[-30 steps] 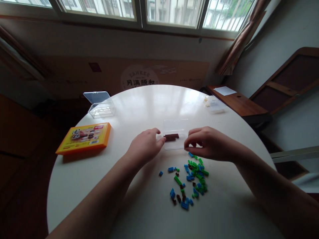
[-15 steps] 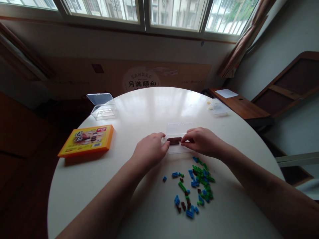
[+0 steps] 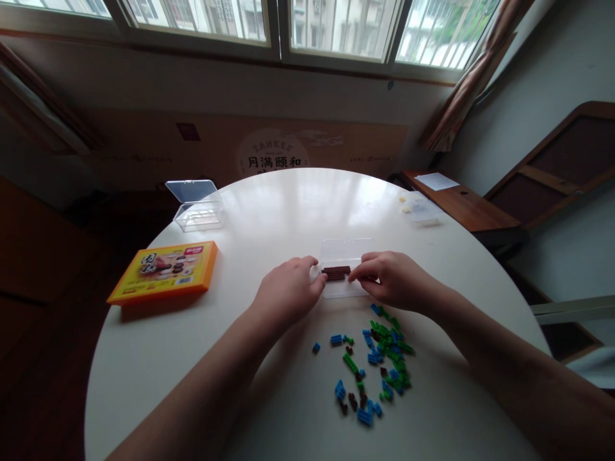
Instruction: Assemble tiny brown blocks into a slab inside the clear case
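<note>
A dark brown block of toy building bricks (image 3: pixel 337 273) lies in an open clear plastic box (image 3: pixel 344 293) in front of me. My left hand (image 3: pixel 292 288) is closed at the block's left end, its thumb and forefinger on that end. From the other side, my right hand (image 3: pixel 391 276) reaches in with curled fingers, and its fingertips are at the block's right end. Whatever may be between those right fingertips is too small to make out. Nearer to me lie loose blue, green and brown toy bricks (image 3: pixel 394 349) in a scattered pile.
A yellow-orange game box (image 3: pixel 168 272) lies at the left of the round white table (image 3: pixel 298 205). Behind it stands an open clear box (image 3: pixel 199 218). Another clear container (image 3: pixel 423 210) sits at the far right, beside a wooden desk (image 3: pixel 480 208) with a paper sheet (image 3: pixel 437 181).
My right hand has shifted slightly and its fingers have changed pose at the block's right end. My left hand stays at the left end. The loose bricks lie as before.
</note>
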Motion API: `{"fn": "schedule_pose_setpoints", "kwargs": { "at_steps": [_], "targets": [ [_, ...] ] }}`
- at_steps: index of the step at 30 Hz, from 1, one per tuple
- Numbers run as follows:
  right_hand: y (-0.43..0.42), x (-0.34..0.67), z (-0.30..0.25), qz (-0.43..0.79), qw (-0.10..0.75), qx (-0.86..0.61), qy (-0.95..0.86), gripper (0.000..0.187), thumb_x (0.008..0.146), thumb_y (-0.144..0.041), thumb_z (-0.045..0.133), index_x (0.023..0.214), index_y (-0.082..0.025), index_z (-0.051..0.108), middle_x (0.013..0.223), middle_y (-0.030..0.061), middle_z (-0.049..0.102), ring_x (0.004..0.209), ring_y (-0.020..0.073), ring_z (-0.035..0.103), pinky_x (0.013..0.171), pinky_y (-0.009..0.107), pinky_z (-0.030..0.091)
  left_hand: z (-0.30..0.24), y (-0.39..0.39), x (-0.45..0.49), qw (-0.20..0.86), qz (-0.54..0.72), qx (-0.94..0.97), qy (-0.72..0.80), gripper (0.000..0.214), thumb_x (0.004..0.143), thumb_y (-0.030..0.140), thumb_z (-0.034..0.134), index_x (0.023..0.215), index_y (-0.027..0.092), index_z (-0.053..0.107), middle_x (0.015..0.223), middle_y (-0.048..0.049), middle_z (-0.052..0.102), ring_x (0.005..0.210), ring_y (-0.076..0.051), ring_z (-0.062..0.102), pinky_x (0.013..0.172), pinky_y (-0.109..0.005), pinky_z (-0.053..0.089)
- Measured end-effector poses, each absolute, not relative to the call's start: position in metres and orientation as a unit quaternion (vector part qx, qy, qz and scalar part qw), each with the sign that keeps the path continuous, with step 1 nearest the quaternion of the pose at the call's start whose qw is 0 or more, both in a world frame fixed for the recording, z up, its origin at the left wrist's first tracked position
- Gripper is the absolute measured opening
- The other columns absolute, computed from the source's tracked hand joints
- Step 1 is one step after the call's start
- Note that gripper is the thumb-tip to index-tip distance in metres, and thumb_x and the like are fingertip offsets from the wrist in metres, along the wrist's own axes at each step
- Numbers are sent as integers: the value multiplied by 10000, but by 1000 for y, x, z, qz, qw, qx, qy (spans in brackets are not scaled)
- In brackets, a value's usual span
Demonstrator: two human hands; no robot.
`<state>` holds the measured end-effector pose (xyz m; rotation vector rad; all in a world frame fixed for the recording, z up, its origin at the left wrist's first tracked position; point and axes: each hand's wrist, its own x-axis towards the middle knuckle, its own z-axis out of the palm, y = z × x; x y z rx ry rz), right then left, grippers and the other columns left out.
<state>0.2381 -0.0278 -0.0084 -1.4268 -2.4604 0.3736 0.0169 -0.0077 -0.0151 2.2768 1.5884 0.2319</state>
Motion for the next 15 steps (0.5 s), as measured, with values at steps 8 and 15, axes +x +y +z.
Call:
{"fn": "schedule_pose_setpoints", "kwargs": {
  "at_steps": [8, 15],
  "targets": [
    [-24, 240, -15, 108, 159, -504, -842, 287, 836, -153, 560, 980, -284, 771, 836, -2, 693, 655, 112, 578, 603, 244, 402, -16, -7, 17, 173, 76, 804, 563, 426, 896, 468, 435, 1198, 227, 616, 1119, -78, 698, 969, -256, 648, 813, -364, 496],
    [-26, 241, -16, 100, 162, -513, -837, 291, 829, -152, 568, 975, -297, 774, 855, -3, 701, 651, 114, 580, 601, 244, 410, -15, -8, 18, 177, 75, 802, 566, 423, 893, 471, 435, 1189, 232, 619, 1120, -66, 697, 971, -254, 646, 810, -370, 501]
  ]
}}
